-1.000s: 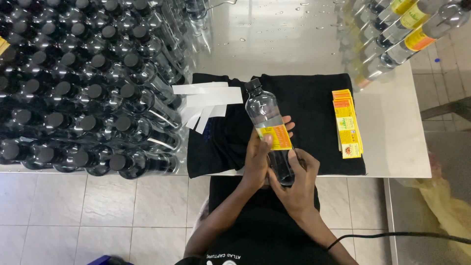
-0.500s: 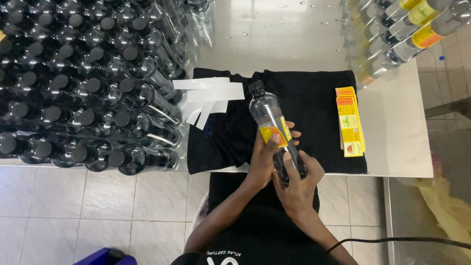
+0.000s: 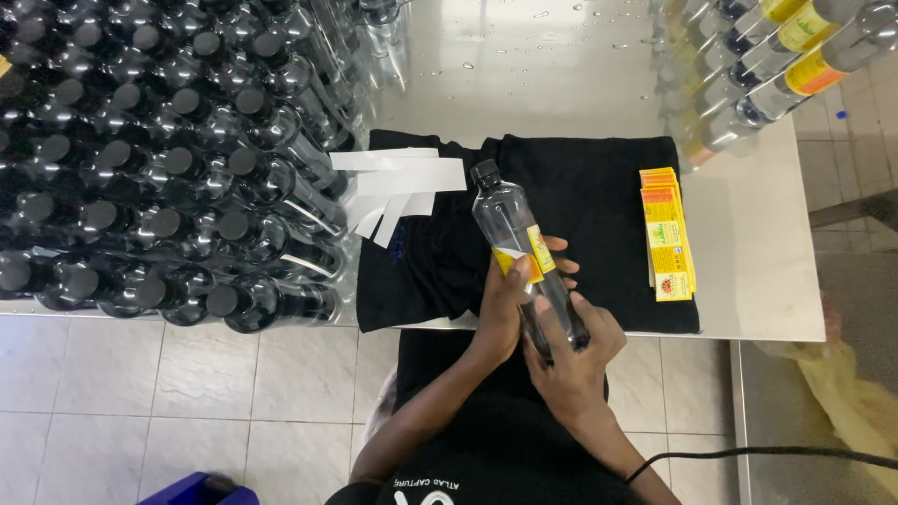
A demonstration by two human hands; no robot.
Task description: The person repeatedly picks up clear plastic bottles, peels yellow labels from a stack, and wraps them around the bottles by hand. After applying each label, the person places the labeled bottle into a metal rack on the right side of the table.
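Label going on, part way: I have one clear plastic bottle [image 3: 524, 257] with a black cap in both hands, lying slanted over the black cloth [image 3: 599, 187] at the near edge of the surface [image 3: 758, 271], cap pointing away from me. My left hand [image 3: 505, 304] is wrapped around the bottle's middle, thumb pressing on a yellow label [image 3: 531, 257] that sits only partly around the body; one white corner of it looks not yet flat. My right hand [image 3: 571, 351] grips the bottle's lower end, closed around it. By my reading this bottle is mid-labelling, not finished. Beside it, toward the right edge of the cloth, a stack of yellow labels [image 3: 666, 234] waits, touching nothing else. White backing strips [image 3: 398, 187] lie fanned on the cloth's left part, so some labels are likely already used. Left side of the surface: a dense block of bare black-capped bottles [image 3: 159, 159], apparently unlabelled. Far right corner: a few bottles carrying yellow labels [image 3: 786, 56], apparently done. Much of the batch looks left to do.
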